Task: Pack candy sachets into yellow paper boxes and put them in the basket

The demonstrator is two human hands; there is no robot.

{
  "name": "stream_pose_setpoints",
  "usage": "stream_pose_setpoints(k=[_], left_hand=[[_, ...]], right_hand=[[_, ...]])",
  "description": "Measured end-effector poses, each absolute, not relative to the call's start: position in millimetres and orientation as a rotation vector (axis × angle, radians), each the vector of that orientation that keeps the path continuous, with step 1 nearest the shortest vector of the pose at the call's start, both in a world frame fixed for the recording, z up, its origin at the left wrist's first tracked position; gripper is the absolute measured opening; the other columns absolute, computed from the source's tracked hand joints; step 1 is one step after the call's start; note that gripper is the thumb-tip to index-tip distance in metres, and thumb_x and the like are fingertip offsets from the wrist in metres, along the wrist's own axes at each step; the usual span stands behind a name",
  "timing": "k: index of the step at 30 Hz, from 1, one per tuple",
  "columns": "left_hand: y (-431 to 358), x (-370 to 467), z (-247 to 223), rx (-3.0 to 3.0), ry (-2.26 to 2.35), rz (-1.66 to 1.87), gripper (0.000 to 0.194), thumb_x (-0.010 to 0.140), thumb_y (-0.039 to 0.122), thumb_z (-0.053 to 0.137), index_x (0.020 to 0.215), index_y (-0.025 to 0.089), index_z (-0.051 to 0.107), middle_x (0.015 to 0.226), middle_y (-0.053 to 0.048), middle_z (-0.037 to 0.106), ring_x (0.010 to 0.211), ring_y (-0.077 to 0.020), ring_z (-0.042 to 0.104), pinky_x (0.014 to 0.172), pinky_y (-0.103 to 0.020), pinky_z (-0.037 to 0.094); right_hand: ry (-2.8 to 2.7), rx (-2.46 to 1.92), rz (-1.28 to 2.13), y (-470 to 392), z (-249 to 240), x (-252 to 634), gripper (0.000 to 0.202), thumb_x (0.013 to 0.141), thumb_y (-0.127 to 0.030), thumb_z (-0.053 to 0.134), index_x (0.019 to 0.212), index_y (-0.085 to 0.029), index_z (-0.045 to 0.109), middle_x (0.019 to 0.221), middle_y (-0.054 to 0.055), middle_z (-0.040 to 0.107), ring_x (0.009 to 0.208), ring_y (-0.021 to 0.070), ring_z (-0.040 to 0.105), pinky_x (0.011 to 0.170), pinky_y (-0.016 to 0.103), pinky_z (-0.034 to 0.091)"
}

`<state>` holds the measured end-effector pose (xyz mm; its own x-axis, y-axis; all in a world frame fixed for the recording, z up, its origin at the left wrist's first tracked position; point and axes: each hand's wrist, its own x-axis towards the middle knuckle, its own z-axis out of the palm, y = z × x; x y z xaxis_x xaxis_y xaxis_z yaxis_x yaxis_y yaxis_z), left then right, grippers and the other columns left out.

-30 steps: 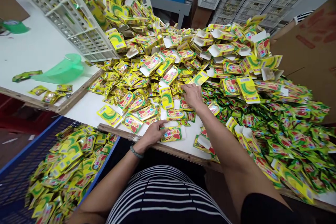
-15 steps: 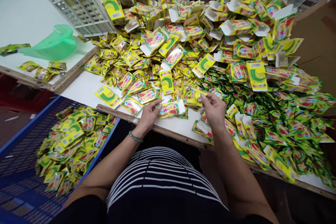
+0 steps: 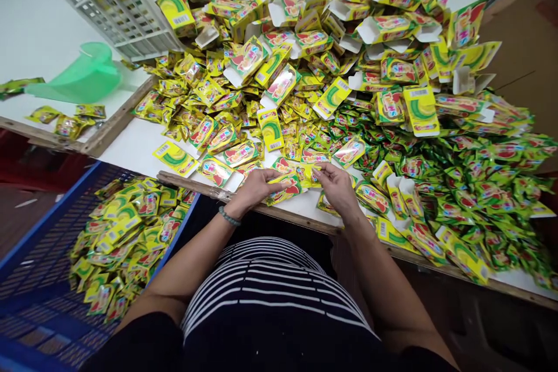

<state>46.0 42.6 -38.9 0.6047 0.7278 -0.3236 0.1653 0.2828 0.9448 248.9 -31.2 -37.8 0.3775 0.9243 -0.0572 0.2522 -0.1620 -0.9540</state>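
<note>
Near the table's front edge, my left hand (image 3: 256, 190) grips a small yellow-green candy box (image 3: 285, 187) with a watermelon print. My right hand (image 3: 337, 187) pinches a yellow candy packet (image 3: 309, 175) at the right end of that box; whether it is partly inside, I cannot tell. Around my hands lie several similar boxes, among them a yellow one (image 3: 175, 158) lying flat to the left. Beyond my hands spreads a heap of yellow packets (image 3: 192, 90). Green packets (image 3: 410, 165) are heaped to the right.
Open-ended boxes (image 3: 387, 29) are piled at the back. A blue crate (image 3: 47, 226) with filled-looking boxes stands low at the left. On the left tabletop are a green scoop (image 3: 82, 78) and a white plastic basket (image 3: 113, 3). A wooden strip (image 3: 300, 221) edges the table.
My right hand has moved left and down with the yellow packet, up to the box. My left hand has taken hold of the box and lifted it slightly. The view has shifted a little.
</note>
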Motion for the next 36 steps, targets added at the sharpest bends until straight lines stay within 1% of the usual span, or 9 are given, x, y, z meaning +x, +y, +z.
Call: stream_pose_setpoints(k=[5,9,13,16,21,26,30,33,36], left_hand=[[41.2,46.9,-38.4,1.219,0.919,0.516,0.039,0.061,0.047,0.081,0.079,0.013,0.072,0.078,-0.005,0.071,0.066,-0.0119,0.059,0.062,-0.023,0.045],[40.3,41.4,-29.6,1.100,0.835,0.404,0.043,0.054,0.037,0.086,0.086,0.014,0.070,0.078,-0.003,0.072,0.066,-0.0127,0.062,0.064,-0.024,0.048],[40.3,36.7,-23.7,0.943,0.769,0.349,0.048,0.051,0.031,0.088,0.093,0.014,0.070,0.081,-0.003,0.073,0.068,-0.0129,0.065,0.068,-0.025,0.050],[40.7,36.4,-24.3,0.886,0.796,0.415,0.047,0.050,0.030,0.088,0.090,0.013,0.071,0.083,-0.004,0.074,0.067,-0.0124,0.064,0.067,-0.025,0.050],[41.6,41.2,-28.1,0.855,0.838,0.489,0.048,0.051,0.031,0.088,0.091,0.012,0.069,0.082,-0.003,0.074,0.068,-0.0128,0.065,0.068,-0.026,0.050],[39.7,43.2,-33.2,0.830,0.890,0.544,0.056,0.056,0.033,0.086,0.104,0.013,0.067,0.085,-0.004,0.074,0.069,-0.0130,0.066,0.069,-0.025,0.050],[39.5,40.5,-38.6,0.807,0.896,0.577,0.060,0.056,0.032,0.087,0.109,0.014,0.065,0.083,-0.004,0.074,0.066,-0.0133,0.066,0.066,-0.025,0.051],[40.6,39.0,-41.7,0.792,0.878,0.627,0.055,0.055,0.030,0.087,0.103,0.014,0.065,0.083,-0.003,0.074,0.069,-0.0132,0.067,0.069,-0.025,0.052],[40.5,38.6,-42.1,0.835,0.889,0.630,0.052,0.057,0.031,0.086,0.102,0.015,0.066,0.084,-0.002,0.074,0.069,-0.0131,0.066,0.067,-0.024,0.051]], right_hand=[[-1.227,-1.756,0.830,-29.5,-32.3,252.3,0.031,0.078,-0.051,0.057,0.084,-0.022,0.066,0.069,0.000,0.062,0.066,0.0180,0.055,0.063,0.031,0.046],[-1.276,-1.711,0.806,-23.5,-31.7,240.6,0.032,0.077,-0.052,0.060,0.081,-0.021,0.067,0.076,0.003,0.065,0.073,0.0196,0.059,0.068,0.033,0.048],[-1.189,-1.624,0.851,-22.3,-32.6,219.7,0.034,0.070,-0.052,0.069,0.081,-0.020,0.065,0.070,0.002,0.062,0.064,0.0178,0.058,0.062,0.032,0.049],[-1.234,-1.624,0.810,-16.8,-31.1,220.5,0.033,0.074,-0.052,0.067,0.083,-0.020,0.066,0.071,0.002,0.064,0.064,0.0171,0.058,0.061,0.031,0.048],[-1.285,-2.028,0.266,25.9,-32.1,268.7,0.033,0.089,-0.044,0.048,0.090,-0.018,0.068,0.080,0.007,0.069,0.074,0.0220,0.060,0.072,0.035,0.047],[-1.592,-2.380,0.012,63.9,-48.9,300.9,0.038,0.080,-0.029,0.062,0.114,-0.011,0.064,0.107,0.019,0.067,0.102,0.0324,0.056,0.087,0.043,0.043],[-1.600,-2.405,-0.028,55.8,-57.6,299.5,0.023,0.079,-0.027,0.063,0.095,-0.012,0.067,0.100,0.019,0.065,0.101,0.0334,0.054,0.087,0.044,0.043],[-1.456,-2.234,-0.037,37.6,-50.5,294.3,0.012,0.079,-0.030,0.060,0.079,-0.018,0.062,0.093,0.012,0.063,0.094,0.0283,0.054,0.085,0.042,0.044],[-1.186,-1.955,0.202,19.8,-39.1,278.0,0.024,0.077,-0.043,0.065,0.072,-0.022,0.055,0.073,0.002,0.058,0.072,0.0198,0.054,0.072,0.037,0.048]])
